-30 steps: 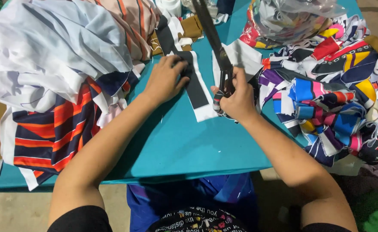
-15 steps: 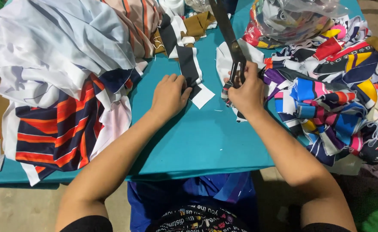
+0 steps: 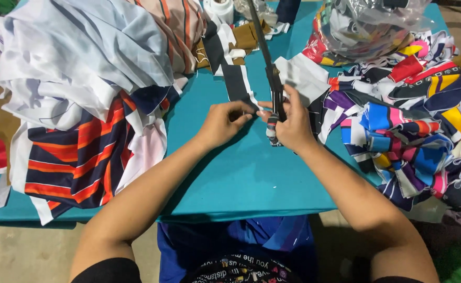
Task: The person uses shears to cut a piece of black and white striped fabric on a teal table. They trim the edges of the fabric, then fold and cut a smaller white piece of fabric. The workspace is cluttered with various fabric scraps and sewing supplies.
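My right hand grips the handles of large dark fabric scissors, whose long blades point away from me across the teal table. My left hand pinches the near end of a black and white fabric strip right beside the scissor blades. The strip runs away from me toward other scraps at the table's far edge. Both hands meet near the middle of the table.
A heap of pale blue, white and orange-navy striped cloth covers the table's left side. Bright multicoloured fabric pieces pile up on the right, with a clear plastic bag of scraps behind them. Blue cloth lies in my lap.
My left hand has gone from pressing flat on the strip to pinching its near end, closer to my right hand. The small white offcut by the strip is gone from view.
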